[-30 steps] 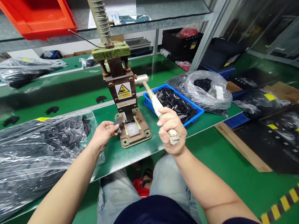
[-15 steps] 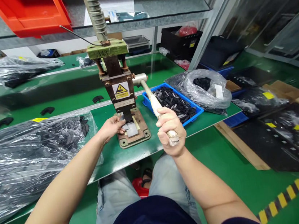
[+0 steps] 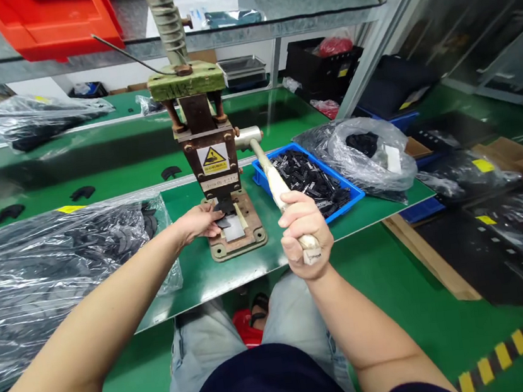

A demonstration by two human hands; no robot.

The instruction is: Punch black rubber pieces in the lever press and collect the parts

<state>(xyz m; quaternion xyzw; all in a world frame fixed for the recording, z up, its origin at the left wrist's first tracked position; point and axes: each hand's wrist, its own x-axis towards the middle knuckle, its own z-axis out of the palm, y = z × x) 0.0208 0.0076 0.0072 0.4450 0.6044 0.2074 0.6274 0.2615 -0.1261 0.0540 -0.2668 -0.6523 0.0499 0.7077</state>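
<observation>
A hand-lever press (image 3: 210,145) stands upright on the green bench in front of me. My right hand (image 3: 306,232) is wrapped round its tape-covered lever (image 3: 275,181), which slants down toward me on the right side. At the press base (image 3: 243,246), my left hand (image 3: 199,221) pinches a small dark flat piece (image 3: 222,222) under the black ram (image 3: 225,203). A pale metal plate (image 3: 234,229) lies on the base just in front of the piece. The far end of the dark piece is hidden beneath the ram.
Right of the press sits a blue tray (image 3: 361,195) full of small black parts. A clear plastic bag (image 3: 370,151) lies beyond it. A large bag of black curved parts (image 3: 69,264) covers the bench's left. An orange bin (image 3: 55,30) hangs above, near the press spring (image 3: 166,17).
The dark piece now shows more plainly in my left fingers at the base. My right hand and the lever appear slightly lower and further right, while the whole view has shifted a little.
</observation>
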